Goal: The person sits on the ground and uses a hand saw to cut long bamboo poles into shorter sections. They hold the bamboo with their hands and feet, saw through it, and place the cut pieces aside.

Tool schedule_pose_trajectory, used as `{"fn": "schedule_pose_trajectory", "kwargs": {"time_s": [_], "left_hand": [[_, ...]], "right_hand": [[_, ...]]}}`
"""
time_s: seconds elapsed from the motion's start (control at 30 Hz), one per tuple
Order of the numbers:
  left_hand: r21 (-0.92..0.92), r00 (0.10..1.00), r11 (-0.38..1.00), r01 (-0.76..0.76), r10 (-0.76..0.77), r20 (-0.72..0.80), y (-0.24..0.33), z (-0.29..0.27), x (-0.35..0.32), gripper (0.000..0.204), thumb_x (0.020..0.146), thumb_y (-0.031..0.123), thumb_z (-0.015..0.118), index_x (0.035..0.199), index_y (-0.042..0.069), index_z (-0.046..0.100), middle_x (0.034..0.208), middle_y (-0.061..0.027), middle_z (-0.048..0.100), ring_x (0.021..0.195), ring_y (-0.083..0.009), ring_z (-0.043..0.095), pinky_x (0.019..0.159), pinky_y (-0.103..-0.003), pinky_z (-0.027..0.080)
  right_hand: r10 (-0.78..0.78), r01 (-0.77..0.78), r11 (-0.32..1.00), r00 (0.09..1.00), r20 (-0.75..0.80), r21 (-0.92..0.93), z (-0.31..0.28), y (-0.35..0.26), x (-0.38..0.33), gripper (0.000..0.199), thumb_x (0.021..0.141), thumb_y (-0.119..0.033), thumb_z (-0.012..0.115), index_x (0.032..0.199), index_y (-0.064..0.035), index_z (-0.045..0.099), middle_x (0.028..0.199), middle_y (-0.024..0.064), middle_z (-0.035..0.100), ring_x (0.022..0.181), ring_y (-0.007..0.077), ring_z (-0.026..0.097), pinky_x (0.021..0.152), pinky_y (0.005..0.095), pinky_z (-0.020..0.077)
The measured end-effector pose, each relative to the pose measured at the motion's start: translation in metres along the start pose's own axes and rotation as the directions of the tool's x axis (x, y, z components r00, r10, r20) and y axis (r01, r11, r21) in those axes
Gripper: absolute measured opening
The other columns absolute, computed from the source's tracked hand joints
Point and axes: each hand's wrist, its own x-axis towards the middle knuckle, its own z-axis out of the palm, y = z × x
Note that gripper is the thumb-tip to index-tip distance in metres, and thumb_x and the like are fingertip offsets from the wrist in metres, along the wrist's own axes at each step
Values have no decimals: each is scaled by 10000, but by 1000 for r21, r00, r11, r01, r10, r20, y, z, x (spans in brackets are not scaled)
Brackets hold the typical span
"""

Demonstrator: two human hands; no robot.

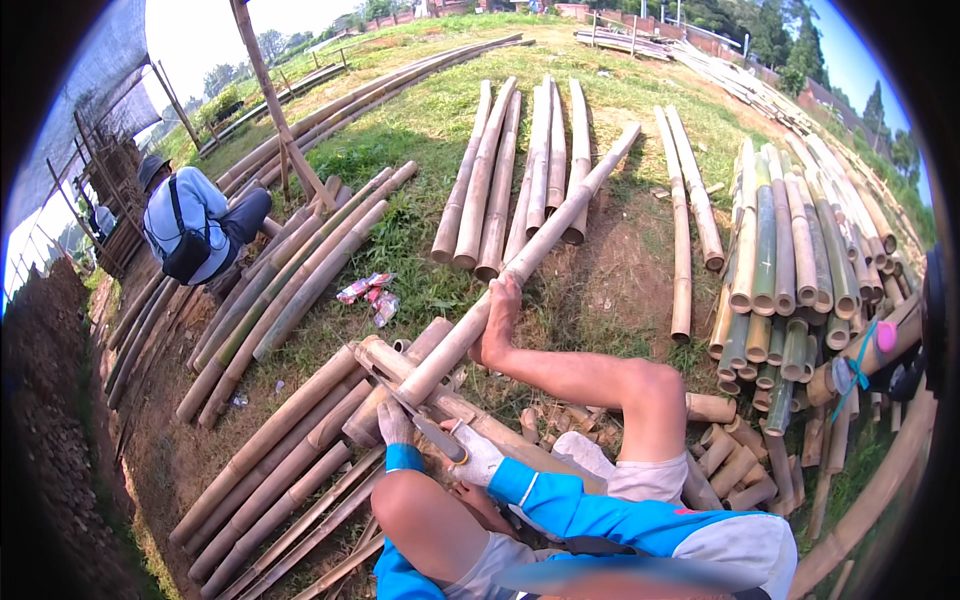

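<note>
"In the near middle, what is being worked on?"

"A long bamboo pole (560, 222) slants from far right to near left. The gloved right hand (473, 452) is clamped on the handle of a saw (432, 430). Its blade points far and left and lies at the pole's near end; whether it has bitten into the bamboo, I can't tell."

"And the left hand (395, 424)?"

"Gloved too, at that same near end, just beside the blade. Whether its fingers are closed around the bamboo, I can't tell."

"What crowds the spot?"

"Plenty. The person's right foot (503, 292) sits on the pole farther along, and the bent right leg (600, 375) blocks the ground to its right. A crosswise bamboo length (525, 450) lies under the pole, partly hidden by the blue sleeve (570, 508). On the near left, a row of brown poles (265, 455) reaches close to the saw's tip."

"To the right?"

"Short offcuts (735, 465) are heaped near the leg, and beyond them rises a big stack of cut bamboo (805, 260), some green. A blue tie (848, 375) hangs beside a pink object (886, 336) there."

"Farther off?"

"More poles (497, 190) lie on the grass at the far middle. Crumpled red-and-white wrappers (375, 295) lie left of the pole. On the far left, a co-worker (200, 220) sits low beside another row of bamboo (290, 280), past a leaning wooden post (270, 90)."
</note>
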Motion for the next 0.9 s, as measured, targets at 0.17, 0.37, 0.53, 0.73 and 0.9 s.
{"fn": "schedule_pose_trajectory", "kwargs": {"time_s": [0.17,0.37,0.53,0.73,0.9], "left_hand": [[0,1000,1000,-5,5,4,0,2,10,436,1114,409,465,1113,9,638,960,-171,690,854,-260,691,742,-408,555],[16,1000,1000,2,-2,5,-2,3,13,429,1113,404,468,1109,8,634,955,-173,687,854,-264,683,746,-412,549],[26,1000,1000,-2,2,2,3,5,2,424,1113,399,470,1106,7,630,951,-175,684,853,-267,677,749,-415,544],[34,1000,999,-12,12,-4,4,8,3,418,1112,394,472,1102,5,625,946,-176,681,852,-270,669,753,-419,538],[30,1000,1000,-7,7,-3,2,13,8,413,1111,390,474,1098,4,621,942,-178,678,851,-273,662,756,-422,534]], "right_hand": [[65,-60,997,992,110,-41,-74,1,-162,592,877,-164,756,1405,-59,509,1221,192,671,1077,353,691,947,414,552],[326,-322,945,931,162,-51,-87,-53,-133,574,906,-123,741,1428,-58,512,1247,158,674,1079,275,689,963,380,538],[196,-204,974,977,82,94,-22,-50,13,675,782,-99,771,1414,-97,535,1218,170,657,1124,310,647,1019,436,517],[7,-7,1000,999,46,2,-57,4,-127,586,885,-169,777,1393,-51,509,1189,180,674,1148,269,658,974,397,531],[156,-222,965,914,375,141,-115,-19,-195,629,876,-183,770,1436,-77,505,1148,140,688,975,191,690,863,330,549]]}}
